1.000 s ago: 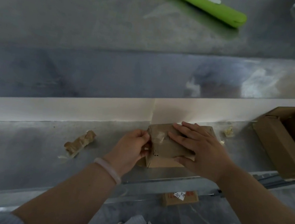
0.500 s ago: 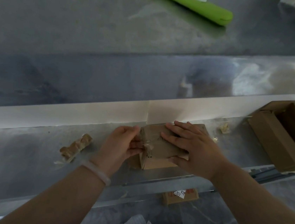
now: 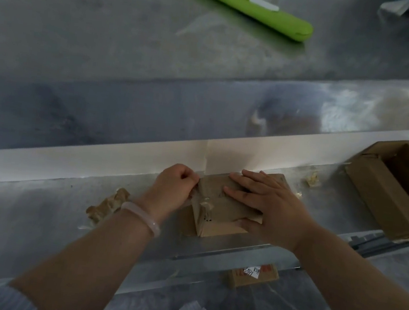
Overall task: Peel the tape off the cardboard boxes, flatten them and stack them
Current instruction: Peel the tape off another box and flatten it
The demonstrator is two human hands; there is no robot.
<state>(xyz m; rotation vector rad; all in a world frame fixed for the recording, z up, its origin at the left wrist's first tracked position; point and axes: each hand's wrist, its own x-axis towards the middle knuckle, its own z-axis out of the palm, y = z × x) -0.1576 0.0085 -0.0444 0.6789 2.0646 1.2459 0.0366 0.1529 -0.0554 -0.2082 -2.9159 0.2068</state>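
**Small cardboard box** (image 3: pixel 220 209): lower centre of the frame, set on the steel worktop (image 3: pixel 38 217) near its raised back edge. It is upright and formed, not flattened.

**Tape** (image 3: pixel 204 203): a clear strip, lifted and wrinkled at the box's left end and down the near-left corner. How much is stuck elsewhere cannot be told.

**Left hand** (image 3: pixel 173 187): placed at the box's left end, with fingers (image 3: pixel 188 177) curled and pinched on the lifted tape.

**Right hand** (image 3: pixel 271 211): laid on the box top, with fingers (image 3: pixel 246 185) straight and spread, pressed flat. The thumb is set against the near face.

**Step in hand:** judged to be tape peeling. Flattening and stacking are not yet done.

**Next move:** a steady pull on the strip, away from the box, is called for while the box is held down. A torn strip is to be guarded against.

**Also listed:**
- crumpled tape wad (image 3: pixel 108 204), left of the box
- opened boxes (image 3: pixel 384 198), at the right edge
- green tool (image 3: pixel 253 10), upper centre
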